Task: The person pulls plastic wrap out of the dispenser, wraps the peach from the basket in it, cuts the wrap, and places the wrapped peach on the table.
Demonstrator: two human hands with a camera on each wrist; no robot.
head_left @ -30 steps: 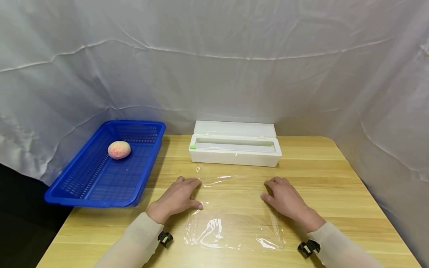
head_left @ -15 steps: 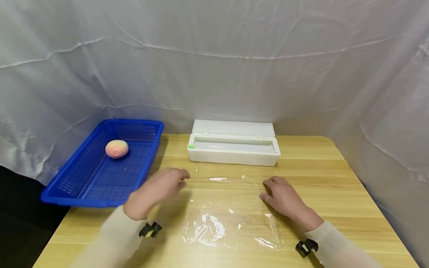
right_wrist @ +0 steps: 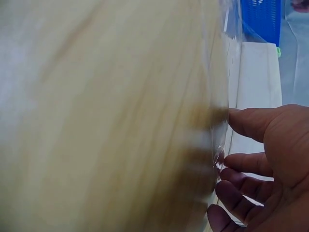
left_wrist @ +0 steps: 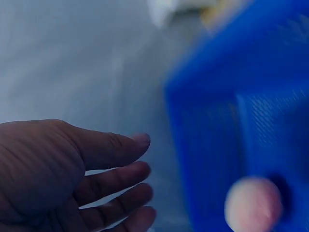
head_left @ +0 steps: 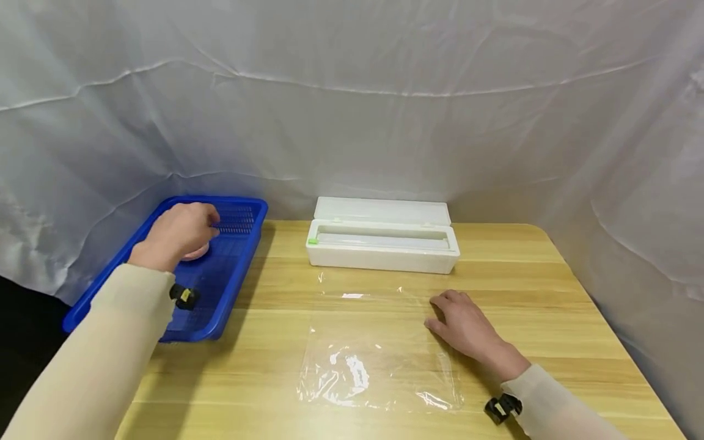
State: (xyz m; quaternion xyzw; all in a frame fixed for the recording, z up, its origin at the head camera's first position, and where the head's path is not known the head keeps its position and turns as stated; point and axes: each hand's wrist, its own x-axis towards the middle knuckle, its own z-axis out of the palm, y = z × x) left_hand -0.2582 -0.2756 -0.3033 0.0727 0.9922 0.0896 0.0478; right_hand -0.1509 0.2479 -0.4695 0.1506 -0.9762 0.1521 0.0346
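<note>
My left hand (head_left: 181,231) is over the blue basket (head_left: 239,299), just above a pink-and-cream, peach-like fruit (head_left: 196,252) that it partly hides. In the left wrist view the fingers are loosely bent with nothing between them, and the fruit (left_wrist: 253,205) lies apart from them. A sheet of clear plastic film (head_left: 379,354) is spread on the wooden table. At the film's right edge my right hand (head_left: 467,324) rests, its fingertips touching the film, the thumb and fingers apart in the right wrist view.
Behind the film stands a white cling-film box (head_left: 385,260) with its lid (head_left: 382,211) raised and a green piece (head_left: 313,241) at its left end. Grey cloth (head_left: 352,134) hangs around the back and sides of the table (head_left: 572,354).
My left hand has let go of the film's left edge and swung left and away to above the fruit in the basket. The right hand has stayed at the film's right edge.
</note>
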